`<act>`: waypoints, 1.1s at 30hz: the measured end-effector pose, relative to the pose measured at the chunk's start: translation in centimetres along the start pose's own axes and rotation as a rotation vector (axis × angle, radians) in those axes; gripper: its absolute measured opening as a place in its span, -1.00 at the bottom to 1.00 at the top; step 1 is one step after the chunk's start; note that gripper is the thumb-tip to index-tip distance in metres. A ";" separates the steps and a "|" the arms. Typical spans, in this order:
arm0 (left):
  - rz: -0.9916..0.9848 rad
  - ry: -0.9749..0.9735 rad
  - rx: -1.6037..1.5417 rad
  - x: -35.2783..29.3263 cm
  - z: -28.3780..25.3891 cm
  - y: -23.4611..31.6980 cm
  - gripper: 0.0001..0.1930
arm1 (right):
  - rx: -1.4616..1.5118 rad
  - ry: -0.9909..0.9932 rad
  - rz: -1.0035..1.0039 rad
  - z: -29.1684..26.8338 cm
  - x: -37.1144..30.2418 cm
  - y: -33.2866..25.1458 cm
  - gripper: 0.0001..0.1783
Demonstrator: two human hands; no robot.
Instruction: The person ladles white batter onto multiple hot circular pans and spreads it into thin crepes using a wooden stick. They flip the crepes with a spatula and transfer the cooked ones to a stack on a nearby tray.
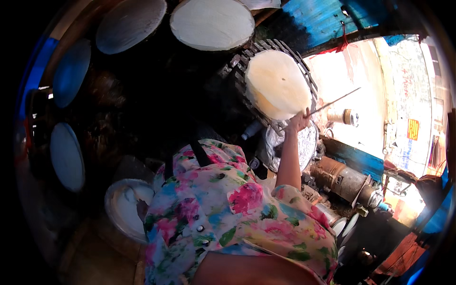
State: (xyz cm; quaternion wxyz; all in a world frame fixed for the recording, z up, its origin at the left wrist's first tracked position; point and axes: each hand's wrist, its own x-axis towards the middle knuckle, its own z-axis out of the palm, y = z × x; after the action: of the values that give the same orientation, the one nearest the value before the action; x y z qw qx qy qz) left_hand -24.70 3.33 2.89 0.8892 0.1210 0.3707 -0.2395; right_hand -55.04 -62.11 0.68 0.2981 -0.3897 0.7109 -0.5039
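My right hand [298, 122] is closed around a thin dark stick [335, 101] that points up and to the right. It is at the near edge of a round, pale cream sheet [278, 83], which has a small dark spot and a yellowish patch at its lower left. Under this sheet, a dark slatted round stand [304, 66] shows at the rim. My left hand [142, 209], in shadow, reaches the right side of a wide bowl [113, 216] with whitish contents. Its fingers are too dark to make out.
Several round white discs, such as one at the top [212, 23] and one at the left [67, 156], ring the dark middle. Crumpled foil [273, 147] lies below the stand. A rusty metal cylinder [339, 180] and a thread-like spool [343, 116] are at the right.
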 end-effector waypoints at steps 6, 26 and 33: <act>-0.014 -0.057 -0.122 0.9 -2.6 -0.5 -0.78 | -0.570 -0.036 -0.140 -0.9 4.3 5.7 -0.62; 0.834 0.909 0.987 -2.7 -1.9 -10.5 -0.70 | -0.803 -2.702 -0.141 20.7 -49.8 -15.2 -0.46; 0.881 1.244 1.268 1.7 -10.9 -14.3 -0.63 | -1.412 -2.799 -0.448 19.5 -56.9 -8.4 -0.56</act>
State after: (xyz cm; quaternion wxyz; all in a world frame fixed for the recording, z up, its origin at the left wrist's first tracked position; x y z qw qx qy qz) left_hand -37.55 -5.25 -6.47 0.3164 0.8057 0.4965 0.0648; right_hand -7.44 -24.49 4.30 -0.3796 0.6740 0.1027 -0.6254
